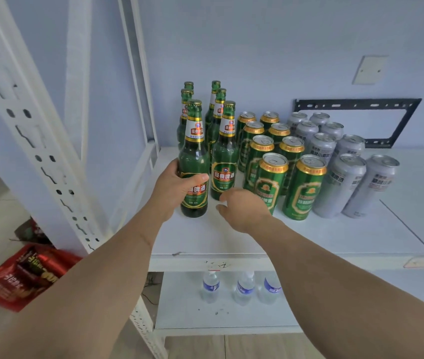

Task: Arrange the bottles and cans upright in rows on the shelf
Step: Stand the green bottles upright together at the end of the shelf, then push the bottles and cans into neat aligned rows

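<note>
Two bare forearms reach in from the bottom of the view toward the white shelf (309, 237). The left hand (172, 190) wraps its fingers and thumb around the body of the front left green beer bottle (194, 161), which stands upright at the near end of the left bottle row, its base on or just at the shelf surface. The right hand (244, 208) hovers just beside the neighbouring front bottle (225, 151), fingers loosely curled and holding nothing, close in front of the nearest green can (270, 180). The arranging looks nearly finished: six green bottles stand upright in two rows of three at the left end of the shelf, to their right the green cans (306, 187) stand in two rows of four, and beyond them the silver cans (340, 185) stand in two rows of four as well, everything upright and tightly lined. No bottle or can is seen lying down or waiting on this shelf. What seems left is only to settle the gripped bottle level with its partner and let go; whether more stock waits out of view cannot be told. On the lower shelf three clear water bottles (244, 288) stand in a line, and a red package (26, 275) lies on the floor to the left.
</note>
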